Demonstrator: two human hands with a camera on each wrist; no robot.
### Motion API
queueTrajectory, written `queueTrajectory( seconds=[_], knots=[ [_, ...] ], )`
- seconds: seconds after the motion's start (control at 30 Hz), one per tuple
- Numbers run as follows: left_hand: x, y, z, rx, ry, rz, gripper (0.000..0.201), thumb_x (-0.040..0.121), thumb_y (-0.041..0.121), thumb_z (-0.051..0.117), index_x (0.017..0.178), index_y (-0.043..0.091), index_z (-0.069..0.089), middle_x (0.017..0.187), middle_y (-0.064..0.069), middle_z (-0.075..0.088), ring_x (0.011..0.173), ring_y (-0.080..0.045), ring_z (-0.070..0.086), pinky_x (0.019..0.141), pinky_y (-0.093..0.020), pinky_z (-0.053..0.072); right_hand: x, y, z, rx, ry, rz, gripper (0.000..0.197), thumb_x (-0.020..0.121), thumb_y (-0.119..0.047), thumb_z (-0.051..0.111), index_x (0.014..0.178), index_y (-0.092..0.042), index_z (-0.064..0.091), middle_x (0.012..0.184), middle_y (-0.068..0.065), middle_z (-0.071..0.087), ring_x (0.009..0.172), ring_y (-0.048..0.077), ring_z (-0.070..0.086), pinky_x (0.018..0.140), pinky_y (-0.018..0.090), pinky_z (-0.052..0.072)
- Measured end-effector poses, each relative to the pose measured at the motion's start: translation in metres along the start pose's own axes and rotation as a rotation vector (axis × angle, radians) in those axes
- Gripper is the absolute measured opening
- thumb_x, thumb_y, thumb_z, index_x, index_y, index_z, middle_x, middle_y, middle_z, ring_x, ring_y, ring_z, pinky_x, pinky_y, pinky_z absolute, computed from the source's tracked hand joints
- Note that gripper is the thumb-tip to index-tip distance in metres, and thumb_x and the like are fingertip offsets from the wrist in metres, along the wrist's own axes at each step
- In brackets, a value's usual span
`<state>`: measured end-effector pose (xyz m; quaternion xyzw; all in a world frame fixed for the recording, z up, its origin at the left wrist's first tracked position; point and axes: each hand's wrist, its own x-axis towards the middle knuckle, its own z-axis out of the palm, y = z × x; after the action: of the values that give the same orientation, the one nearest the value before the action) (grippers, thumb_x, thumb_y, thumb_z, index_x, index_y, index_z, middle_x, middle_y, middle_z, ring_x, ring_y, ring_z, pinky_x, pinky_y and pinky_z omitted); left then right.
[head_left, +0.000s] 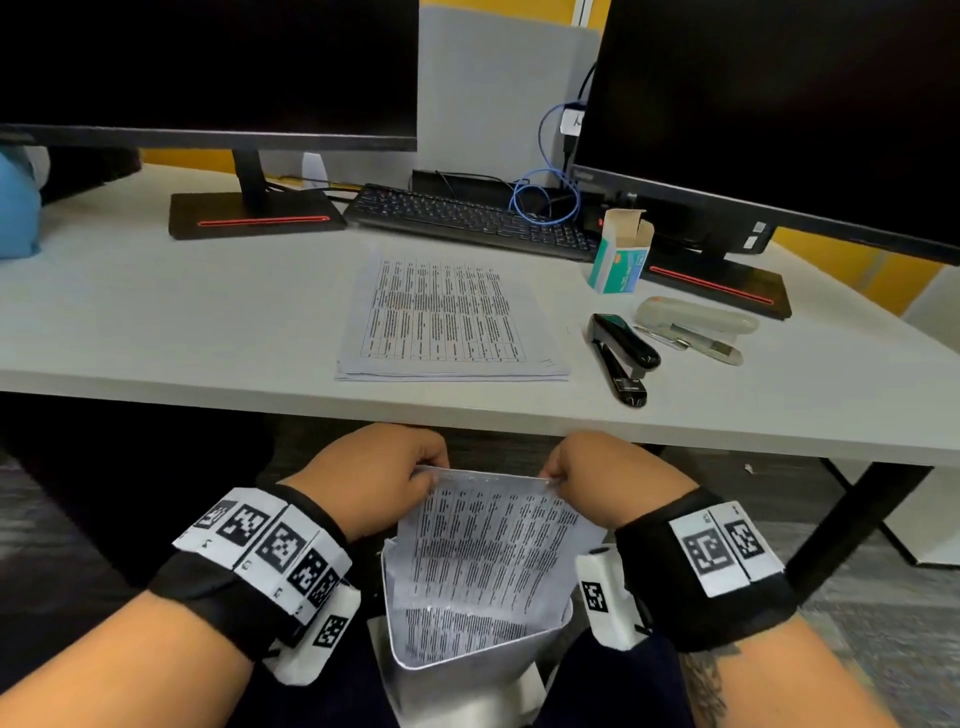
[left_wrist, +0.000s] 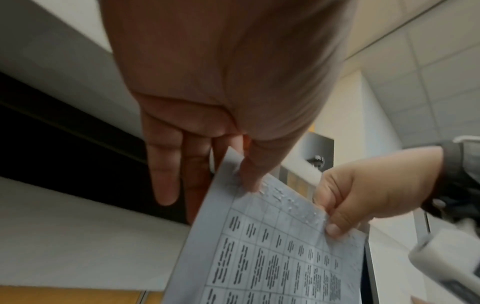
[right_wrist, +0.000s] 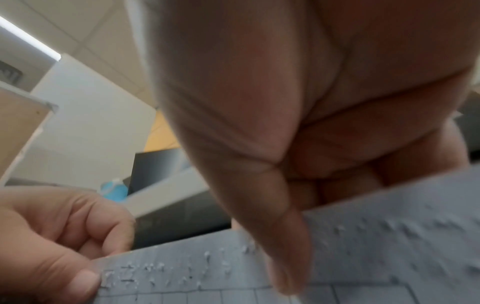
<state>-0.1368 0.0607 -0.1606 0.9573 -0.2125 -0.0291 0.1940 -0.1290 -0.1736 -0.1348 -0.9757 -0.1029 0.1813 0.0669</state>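
- Black strap wraps the wrist of our left hand (head_left: 374, 478), low in the head view at 7 o'clock. Its grip pinches the 11 o'clock corner of the printed sheet (head_left: 488, 551), thumb on the front, the other fingers (left_wrist: 166, 174) straight behind.
- We hold the printed sheet between both hands at 6 o'clock, below the edge of the bench (head_left: 156, 322). Its lower end reaches into a white bin (head_left: 457, 680), and small torn marks dot its top edge.
- Our right hand (head_left: 613, 483), at 5 o'clock, pinches the sheet's 1 o'clock corner in its grip.
- On the bench we see a paper stack (head_left: 447, 317) at 12 o'clock. Toward 2 o'clock lie a black stapler (head_left: 621, 358), a pale stapler (head_left: 696, 314) and an open staple box (head_left: 621, 257).
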Motion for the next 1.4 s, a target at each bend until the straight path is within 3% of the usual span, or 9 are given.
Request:
queueTrajectory(
  seconds=[0.2,0.43,0.67,0.77,0.93,1.1,1.2,1.3,1.4],
  knots=[
    [0.005,-0.022,0.053,0.12,-0.046,-0.084,0.023,0.099,0.031,0.041,0.101,0.027,0.063,0.094,0.005,0.068,0.087,-0.015,0.061,0.078,-0.032,0.049,0.021,0.003,0.04,-0.06,-0.019,0.049,0.026,0.093,-0.012,0.054,0.112,-0.012,0.072,0.11,0.011,0.069,0.099,0.027,0.065,0.085,0.03,0.049],
    [0.011,-0.043,0.079,0.077,-0.105,-0.216,0.028,0.095,0.022,0.053,0.121,0.024,0.064,0.119,-0.003,0.051,0.107,-0.021,0.058,0.094,-0.025,0.044,0.044,-0.001,0.09,-0.156,-0.048,0.007,0.026,0.091,-0.007,0.052,0.11,-0.006,0.069,0.11,0.015,0.066,0.101,0.032,0.063,0.086,0.035,0.05],
    [0.009,-0.027,0.078,0.045,-0.189,-0.134,0.033,0.093,0.033,0.058,0.126,0.029,0.059,0.122,0.002,0.054,0.111,-0.017,0.056,0.099,-0.031,0.045,0.047,-0.002,0.102,-0.134,-0.083,-0.018,0.031,0.091,-0.003,0.053,0.119,-0.005,0.064,0.121,0.018,0.063,0.11,0.033,0.06,0.093,0.034,0.047],
    [0.01,-0.017,0.063,0.001,-0.116,-0.073,0.029,0.093,0.035,0.058,0.122,0.03,0.062,0.12,0.004,0.059,0.111,-0.013,0.056,0.099,-0.029,0.043,0.042,-0.006,0.077,-0.024,-0.061,-0.067,0.042,0.086,-0.017,0.069,0.128,-0.02,0.061,0.126,0.008,0.062,0.114,0.025,0.059,0.095,0.031,0.046],
    [0.009,0.015,0.02,-0.047,0.105,0.082,0.018,0.092,0.033,0.059,0.107,0.03,0.069,0.102,0.01,0.07,0.097,-0.01,0.062,0.084,-0.029,0.047,0.012,-0.024,0.009,0.286,-0.067,-0.179,0.031,0.082,-0.024,0.076,0.113,-0.024,0.069,0.096,-0.001,0.072,0.076,0.013,0.066,0.08,0.03,0.055],
    [0.003,0.037,-0.023,-0.064,0.509,0.144,0.02,0.091,0.035,0.052,0.095,0.026,0.07,0.083,0.009,0.068,0.078,-0.01,0.058,0.068,-0.029,0.045,-0.017,-0.031,-0.043,0.444,0.226,-0.178,0.006,0.089,-0.02,0.066,0.089,-0.025,0.071,0.07,-0.001,0.07,0.055,0.008,0.064,0.062,0.03,0.058],
    [0.01,0.026,-0.033,0.04,0.643,0.086,0.016,0.092,0.023,0.058,0.101,0.018,0.07,0.093,0.0,0.067,0.089,-0.022,0.058,0.078,-0.032,0.044,-0.008,-0.021,-0.058,0.406,0.565,-0.049,0.03,0.092,-0.01,0.053,0.112,-0.027,0.068,0.094,-0.006,0.067,0.078,0.009,0.061,0.067,0.021,0.045],
    [0.016,0.009,-0.03,0.072,0.535,-0.093,0.029,0.094,0.02,0.055,0.121,0.014,0.063,0.117,-0.008,0.061,0.107,-0.03,0.056,0.092,-0.042,0.046,0.007,-0.012,-0.059,0.322,0.569,0.092,0.051,0.091,-0.002,0.048,0.138,-0.022,0.053,0.13,0.004,0.059,0.116,0.019,0.056,0.091,0.023,0.04],
    [0.015,0.004,-0.025,0.032,0.501,-0.18,0.035,0.097,0.026,0.049,0.129,0.014,0.058,0.124,-0.008,0.058,0.112,-0.026,0.055,0.096,-0.039,0.045,0.017,-0.01,-0.055,0.326,0.541,0.104,0.054,0.091,0.0,0.048,0.141,-0.023,0.05,0.135,0.006,0.057,0.123,0.021,0.054,0.098,0.025,0.039]
  ],
)
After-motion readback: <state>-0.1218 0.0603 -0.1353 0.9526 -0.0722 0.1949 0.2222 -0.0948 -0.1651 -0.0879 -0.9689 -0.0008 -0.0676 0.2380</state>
